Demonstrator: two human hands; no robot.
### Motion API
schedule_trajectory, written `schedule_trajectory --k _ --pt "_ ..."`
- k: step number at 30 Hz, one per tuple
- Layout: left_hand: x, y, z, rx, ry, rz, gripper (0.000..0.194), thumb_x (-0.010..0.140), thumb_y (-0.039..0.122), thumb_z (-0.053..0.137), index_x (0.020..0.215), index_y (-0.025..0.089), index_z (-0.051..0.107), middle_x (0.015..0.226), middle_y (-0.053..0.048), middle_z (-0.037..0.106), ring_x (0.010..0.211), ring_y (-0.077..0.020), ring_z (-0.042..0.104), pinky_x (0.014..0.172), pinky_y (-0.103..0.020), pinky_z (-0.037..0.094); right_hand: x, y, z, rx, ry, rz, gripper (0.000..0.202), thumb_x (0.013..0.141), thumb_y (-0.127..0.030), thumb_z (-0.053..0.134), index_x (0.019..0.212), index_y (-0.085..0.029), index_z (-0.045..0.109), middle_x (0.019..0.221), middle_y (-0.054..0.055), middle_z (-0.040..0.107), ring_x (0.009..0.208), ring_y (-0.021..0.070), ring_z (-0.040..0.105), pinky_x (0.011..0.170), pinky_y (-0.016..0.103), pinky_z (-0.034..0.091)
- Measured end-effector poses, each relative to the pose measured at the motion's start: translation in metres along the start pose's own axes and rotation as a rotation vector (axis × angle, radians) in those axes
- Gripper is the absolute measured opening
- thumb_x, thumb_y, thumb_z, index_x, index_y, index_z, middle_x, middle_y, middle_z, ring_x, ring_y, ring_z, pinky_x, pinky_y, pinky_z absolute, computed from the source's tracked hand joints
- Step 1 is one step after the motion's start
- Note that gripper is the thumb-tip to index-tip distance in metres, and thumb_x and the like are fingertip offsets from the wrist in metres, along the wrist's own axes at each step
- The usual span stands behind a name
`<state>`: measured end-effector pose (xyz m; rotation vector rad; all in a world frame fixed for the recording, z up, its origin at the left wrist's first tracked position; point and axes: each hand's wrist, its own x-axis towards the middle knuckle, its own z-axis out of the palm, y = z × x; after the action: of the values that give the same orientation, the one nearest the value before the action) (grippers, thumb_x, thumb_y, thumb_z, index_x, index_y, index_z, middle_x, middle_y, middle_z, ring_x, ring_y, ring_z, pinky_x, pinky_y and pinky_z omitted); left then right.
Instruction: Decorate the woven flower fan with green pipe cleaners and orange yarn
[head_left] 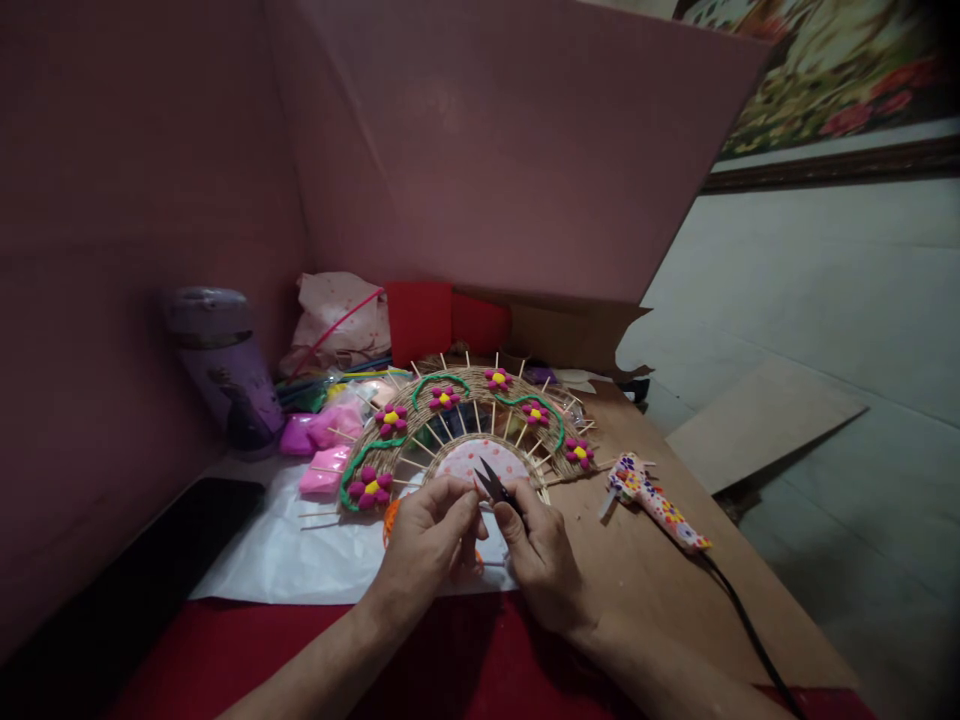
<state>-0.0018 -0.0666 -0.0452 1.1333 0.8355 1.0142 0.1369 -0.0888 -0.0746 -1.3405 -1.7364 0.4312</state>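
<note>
My right hand is closed around black scissors, their blades pointing up and to the left, slightly parted. Close beside it, my left hand has its fingers pinched together; what they hold is too small to make out. Behind both hands lies a fan-shaped piece of woven twine with thin sticks, purple flowers with yellow centres and green stems. Its inner half-circle is white with pink dots. Orange yarn shows beside and partly behind my left hand.
A flower-patterned glue gun with a black cord lies on brown board at right. Pink packets and a purple tumbler stand left, near a dark flat object. Red pieces are behind.
</note>
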Motion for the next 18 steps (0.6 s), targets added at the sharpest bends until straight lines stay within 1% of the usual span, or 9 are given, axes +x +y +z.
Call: schedule_trajectory --k 5,9,13,18 --pt "0.0013 -0.0004 -0.0003 0.027 -0.004 0.025 0.025 0.071 0.038 0.06 0.066 0.015 0.053 0.053 0.003 0.055 0.034 -0.0061 0.044 0.034 -0.019 0.036 0.0014 -0.0003 0.0009 -0.039 -0.053 -0.013 0.023 0.093 -0.036 0.037 0.085 -0.019 0.049 0.07 0.001 0.059 0.062 0.0157 0.056 0.058 0.025 0.036" --pt "0.0024 -0.0037 -0.0008 0.064 -0.014 0.052 0.023 0.074 0.035 0.057 0.062 0.015 0.052 0.051 0.003 0.053 0.036 -0.0059 0.044 0.035 -0.018 0.036 0.0002 0.0 0.0013 -0.073 -0.043 -0.007 0.022 0.093 -0.036 0.037 0.086 -0.019 0.05 0.07 0.001 0.06 0.063 0.0163 0.057 0.058 0.025 0.036" --pt "0.0021 -0.0052 -0.0016 0.082 -0.016 0.045 0.021 0.076 0.033 0.055 0.065 0.015 0.052 0.052 0.003 0.053 0.037 -0.0061 0.044 0.036 -0.018 0.035 -0.001 -0.0008 0.0009 -0.065 -0.058 -0.015 0.022 0.093 -0.035 0.037 0.087 -0.019 0.05 0.07 0.001 0.061 0.063 0.0167 0.058 0.058 0.025 0.036" --pt "0.0024 -0.0046 -0.0019 0.112 -0.009 0.071 0.018 0.077 0.03 0.053 0.067 0.015 0.053 0.052 0.003 0.051 0.038 -0.0059 0.044 0.038 -0.018 0.036 -0.0014 -0.0018 0.0006 -0.062 -0.067 -0.024 0.021 0.094 -0.034 0.037 0.087 -0.02 0.051 0.07 0.001 0.062 0.064 0.0167 0.059 0.059 0.025 0.035"
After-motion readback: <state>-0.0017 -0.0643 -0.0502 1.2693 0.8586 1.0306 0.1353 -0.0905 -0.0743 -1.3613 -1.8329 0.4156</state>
